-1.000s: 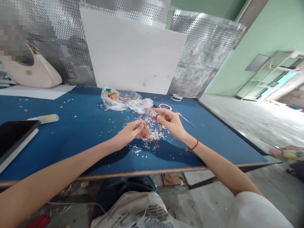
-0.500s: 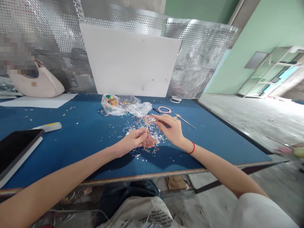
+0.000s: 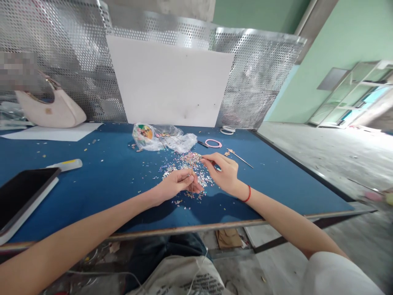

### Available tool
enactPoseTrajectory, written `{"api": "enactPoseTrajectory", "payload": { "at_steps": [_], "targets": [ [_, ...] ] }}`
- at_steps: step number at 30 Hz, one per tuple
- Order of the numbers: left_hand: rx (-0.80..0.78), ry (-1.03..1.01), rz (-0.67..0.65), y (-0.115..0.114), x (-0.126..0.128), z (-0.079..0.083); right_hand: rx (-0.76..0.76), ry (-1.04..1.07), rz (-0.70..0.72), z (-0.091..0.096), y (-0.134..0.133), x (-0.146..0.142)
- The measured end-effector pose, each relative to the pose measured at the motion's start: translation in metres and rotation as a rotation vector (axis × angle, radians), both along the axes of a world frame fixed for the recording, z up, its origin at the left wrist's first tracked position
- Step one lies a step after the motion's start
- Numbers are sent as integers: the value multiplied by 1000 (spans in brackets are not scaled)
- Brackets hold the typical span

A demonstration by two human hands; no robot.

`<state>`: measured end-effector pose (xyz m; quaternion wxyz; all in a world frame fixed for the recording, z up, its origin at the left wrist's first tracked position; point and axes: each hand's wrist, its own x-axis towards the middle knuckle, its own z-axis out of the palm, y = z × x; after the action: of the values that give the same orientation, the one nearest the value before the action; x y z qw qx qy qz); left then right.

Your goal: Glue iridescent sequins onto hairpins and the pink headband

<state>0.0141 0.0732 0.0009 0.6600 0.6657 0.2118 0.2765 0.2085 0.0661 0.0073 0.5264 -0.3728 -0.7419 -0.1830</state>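
The table [image 3: 104, 176] had a smooth, matt top. On the table, the flakes [image 3: 168, 169] were shiny like foil, and the bag [image 3: 182, 142] was of thin, crinkled, clear plastic. Behind the table, the screen [image 3: 258, 82] looked metallic and glossy.

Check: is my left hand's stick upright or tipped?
Roughly upright: the stick rises from the left hand to its sparkly head; forward lean unclear.

On the bench [image 3: 285, 176], left front: tablet [image 3: 26, 198]; behind it, bottle [image 3: 66, 165]. Left rear: handbag [image 3: 53, 112], on paper [image 3: 52, 134]. Centre rear: board [image 3: 172, 82], before the mesh screen [image 3: 251, 86]; before the board, plastic bag [image 3: 181, 141]; to its right, hoop [image 3: 220, 144]. Centre: sequins [image 3: 170, 169], around and below the left hand [image 3: 184, 181], which contains a stick [image 3: 192, 167]. Right hand [image 3: 222, 170]: right of the stick. Pin [image 3: 242, 159]: behind and right of the right hand.
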Motion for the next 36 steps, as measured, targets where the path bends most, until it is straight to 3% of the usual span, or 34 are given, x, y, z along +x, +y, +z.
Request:
{"api": "enactPoseTrajectory", "payload": {
  "at_steps": [5, 14, 24, 32, 34, 36],
  "targets": [
    [5, 3, -2, 0, 0, 0, 67, -143, -12, -4, 5, 5],
    [9, -11, 16, 4, -1, -3, -43, -217, 40, -1, 8, 7],
    [-36, -92, 49, 11, -5, -6, -274, -230, -290, -10, 66, 60],
    [-38, -85, 87, 14, -6, -6, -366, -182, -512, -2, 71, 74],
    [-30, -92, 82, 15, -6, -6, -381, -200, -472, -1, 70, 72],
    [-28, -93, 83, 15, -7, -7, -352, -216, -343, -1, 69, 69]
  ]
}}
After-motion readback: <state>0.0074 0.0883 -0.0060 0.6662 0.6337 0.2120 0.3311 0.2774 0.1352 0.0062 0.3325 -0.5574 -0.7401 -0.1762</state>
